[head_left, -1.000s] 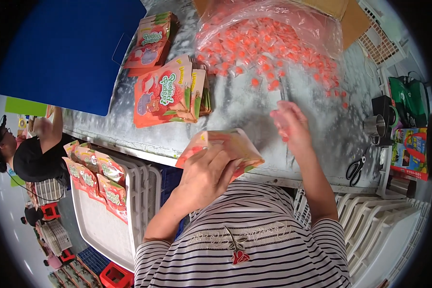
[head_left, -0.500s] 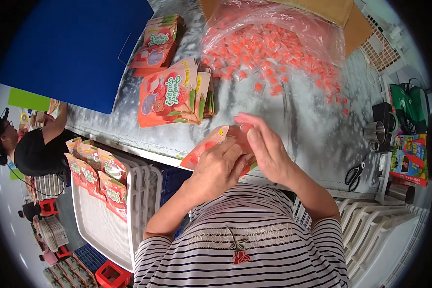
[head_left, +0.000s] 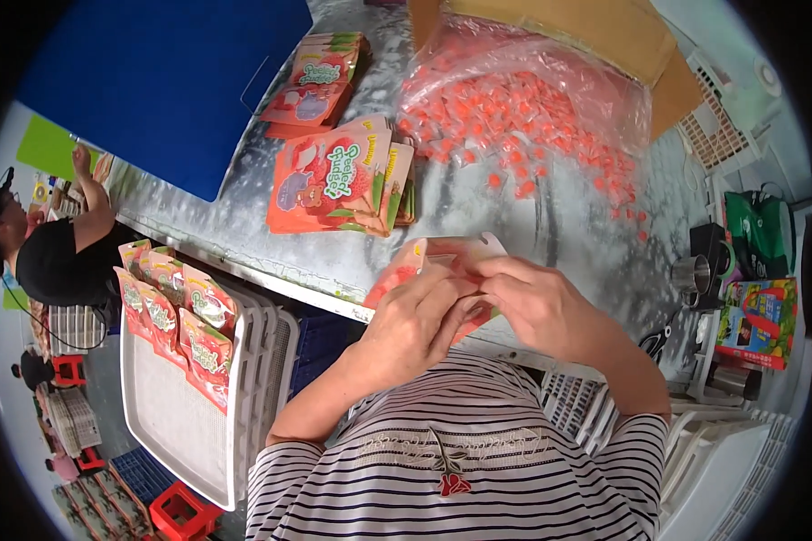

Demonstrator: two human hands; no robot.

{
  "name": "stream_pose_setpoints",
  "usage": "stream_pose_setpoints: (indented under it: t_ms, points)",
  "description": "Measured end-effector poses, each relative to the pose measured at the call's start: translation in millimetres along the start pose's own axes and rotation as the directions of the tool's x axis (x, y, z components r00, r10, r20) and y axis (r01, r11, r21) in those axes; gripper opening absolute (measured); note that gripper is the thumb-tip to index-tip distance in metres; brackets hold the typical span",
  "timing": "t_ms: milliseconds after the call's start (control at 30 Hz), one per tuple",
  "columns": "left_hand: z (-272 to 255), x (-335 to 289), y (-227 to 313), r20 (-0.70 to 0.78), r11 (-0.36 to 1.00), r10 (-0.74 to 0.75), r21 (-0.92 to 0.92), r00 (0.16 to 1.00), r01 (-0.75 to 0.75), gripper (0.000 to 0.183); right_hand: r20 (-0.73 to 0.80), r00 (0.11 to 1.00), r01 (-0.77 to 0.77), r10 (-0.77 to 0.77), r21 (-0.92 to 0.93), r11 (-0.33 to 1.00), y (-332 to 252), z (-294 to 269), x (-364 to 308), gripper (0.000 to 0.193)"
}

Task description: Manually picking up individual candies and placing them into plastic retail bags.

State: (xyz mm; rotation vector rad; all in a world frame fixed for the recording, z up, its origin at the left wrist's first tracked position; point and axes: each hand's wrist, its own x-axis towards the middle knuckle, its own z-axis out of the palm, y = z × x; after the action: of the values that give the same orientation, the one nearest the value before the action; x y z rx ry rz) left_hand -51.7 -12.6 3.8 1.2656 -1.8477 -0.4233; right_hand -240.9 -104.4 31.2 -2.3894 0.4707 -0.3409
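Note:
A red and pink candy pouch (head_left: 392,278) is held between my two hands at the table's front edge. My left hand (head_left: 413,320) is closed on the pouch's near side, knuckles up. My right hand (head_left: 537,302) pinches the pouch's right edge, its fingertips close to the left hand's. The pouch's far edge stands up past my fingers; its inside is mostly hidden. Beyond the hands lies a heap of red wrapped candies (head_left: 505,104), spilling out of a clear plastic bag (head_left: 604,108). Left of it sit a stack of flat pouches (head_left: 329,180) and a second stack (head_left: 316,86).
A cardboard box (head_left: 559,22) stands behind the candies, a blue panel (head_left: 153,81) at the far left. Stacked white trays (head_left: 180,433) bear several filled pouches (head_left: 209,352). Scissors (head_left: 656,343) and a metal cup (head_left: 690,273) lie to the right. A person (head_left: 59,243) works at left.
My right hand has come down from beside the pouch's far edge and now pinches its right edge. The left hand keeps its grip. The view has shifted slightly.

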Motion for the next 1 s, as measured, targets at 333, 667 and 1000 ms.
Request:
stream_pose_setpoints:
  t_ms: [333, 667, 1000]
  points:
    - [-52.8, -24.8, -28.0, 0.110, 0.739, -0.206, -0.634, 0.972, 0.228, 0.060, -0.015, 0.902, 0.417, -0.432, -0.231, 0.879, -59.1, -37.7, 28.5, 0.013]
    - [-44.3, -36.3, -23.4, -0.170, 0.858, -0.138, -0.512, 0.976, 0.032, 0.034, 0.302, 0.931, 0.311, -0.204, -0.365, 0.878, -95.0, -41.0, 71.9, 0.035]
    - [-55.7, -53.0, -15.8, -0.370, 0.895, -0.146, -0.444, 0.918, -0.036, 0.031, 0.771, 0.636, 0.221, -0.042, -0.130, 0.967, -93.1, -20.1, 139.8, 0.027]
